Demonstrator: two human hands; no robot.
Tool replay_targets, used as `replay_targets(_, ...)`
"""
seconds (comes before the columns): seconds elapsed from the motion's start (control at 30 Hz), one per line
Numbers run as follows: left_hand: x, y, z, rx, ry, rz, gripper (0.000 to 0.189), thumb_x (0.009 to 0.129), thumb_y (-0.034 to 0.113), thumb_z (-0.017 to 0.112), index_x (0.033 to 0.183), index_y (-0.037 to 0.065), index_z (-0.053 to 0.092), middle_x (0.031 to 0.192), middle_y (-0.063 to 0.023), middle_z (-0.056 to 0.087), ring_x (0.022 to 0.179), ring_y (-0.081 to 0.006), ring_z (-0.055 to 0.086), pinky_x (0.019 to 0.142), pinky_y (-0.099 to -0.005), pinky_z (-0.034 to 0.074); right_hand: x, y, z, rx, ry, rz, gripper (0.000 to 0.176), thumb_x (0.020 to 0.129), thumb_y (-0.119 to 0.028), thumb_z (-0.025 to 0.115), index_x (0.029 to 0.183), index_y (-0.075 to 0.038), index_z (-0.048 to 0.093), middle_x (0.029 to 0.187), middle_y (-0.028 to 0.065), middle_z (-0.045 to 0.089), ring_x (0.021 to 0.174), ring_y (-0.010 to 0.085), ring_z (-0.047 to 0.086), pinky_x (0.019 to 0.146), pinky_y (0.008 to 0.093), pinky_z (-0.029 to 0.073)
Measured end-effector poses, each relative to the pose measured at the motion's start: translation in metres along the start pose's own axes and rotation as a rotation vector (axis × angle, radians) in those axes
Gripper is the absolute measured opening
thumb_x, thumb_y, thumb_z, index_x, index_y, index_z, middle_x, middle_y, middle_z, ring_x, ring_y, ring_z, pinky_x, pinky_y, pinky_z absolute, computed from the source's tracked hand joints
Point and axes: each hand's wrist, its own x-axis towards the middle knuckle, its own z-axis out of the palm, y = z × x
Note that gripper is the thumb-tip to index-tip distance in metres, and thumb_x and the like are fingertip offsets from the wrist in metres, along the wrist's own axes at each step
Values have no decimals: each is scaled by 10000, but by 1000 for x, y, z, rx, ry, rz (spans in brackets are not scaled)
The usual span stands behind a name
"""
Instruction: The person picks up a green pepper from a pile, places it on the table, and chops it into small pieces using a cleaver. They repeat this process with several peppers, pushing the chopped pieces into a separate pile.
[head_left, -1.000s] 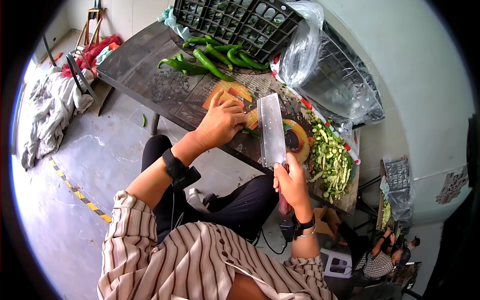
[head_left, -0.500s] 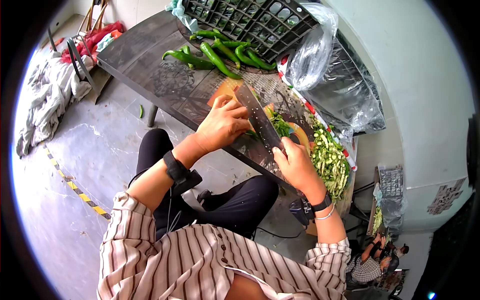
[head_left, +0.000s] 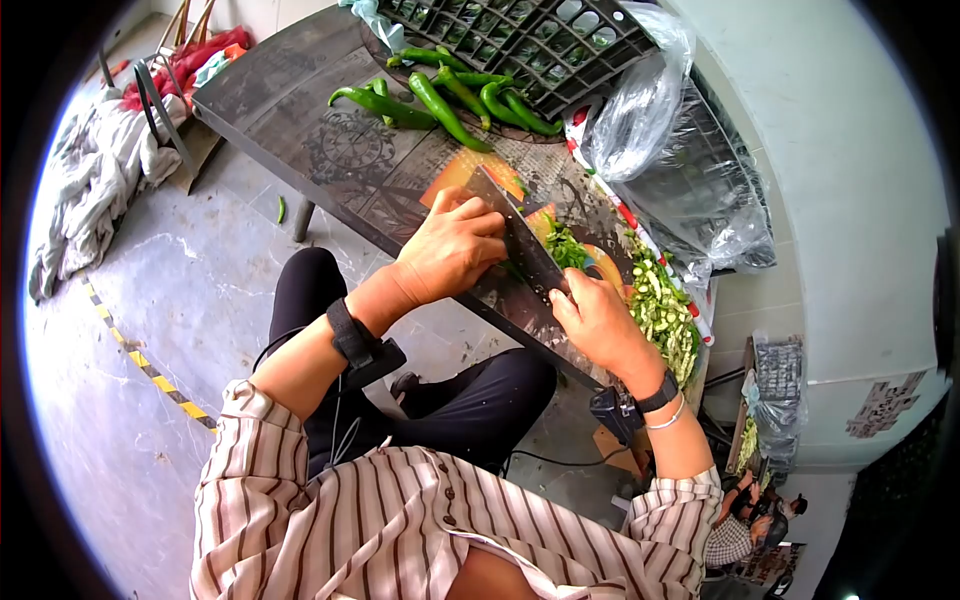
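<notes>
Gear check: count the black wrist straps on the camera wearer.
2. One black band-shaped strap circles the wrist of the left hand; the second black strap circles that of the right hand, beside a thin silver-coloured bracelet.

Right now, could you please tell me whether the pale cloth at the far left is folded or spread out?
Neither: the pale cloth lies in a loose, bunched heap, with uneven creases and no neat folds showing.

Cleaver (head_left: 524,238) now closer to left grip (head_left: 455,246)
</notes>
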Motion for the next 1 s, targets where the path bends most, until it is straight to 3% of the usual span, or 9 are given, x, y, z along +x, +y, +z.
replay_targets(0.3,0,3,1,-7,-40,-7,112,688,186,708,791,168,670,880,39,562,974,-189,522,979,-424,347,9,5,15,57,5,40,206,915,-130,547,831,45,478,701,280,568,714,473,569,603,512,428)
replay_targets(0.37,2,3,1,20,-14,-15,114,687,189,710,794,170,673,883,37,574,980,-193,529,987,-427,348,15,5,24,6,130,-29,215,915,-135,549,820,40,467,678,273,559,701,475,568,591,511,426)
replay_targets(0.63,1,1,1,-6,-7,-21,92,696,182,714,777,164,673,895,42,591,979,-189,532,980,-419,352,19,11,16,21,269,-64,196,898,-125,574,794,16,488,658,230,572,677,428,581,590,477,434)
replay_targets(1.0,0,2,1,-12,-5,-26,92,699,181,709,771,165,655,864,40,551,977,-193,520,979,-422,349,2,11,14,75,87,6,194,903,-125,559,819,36,491,696,266,570,703,458,580,598,491,433)
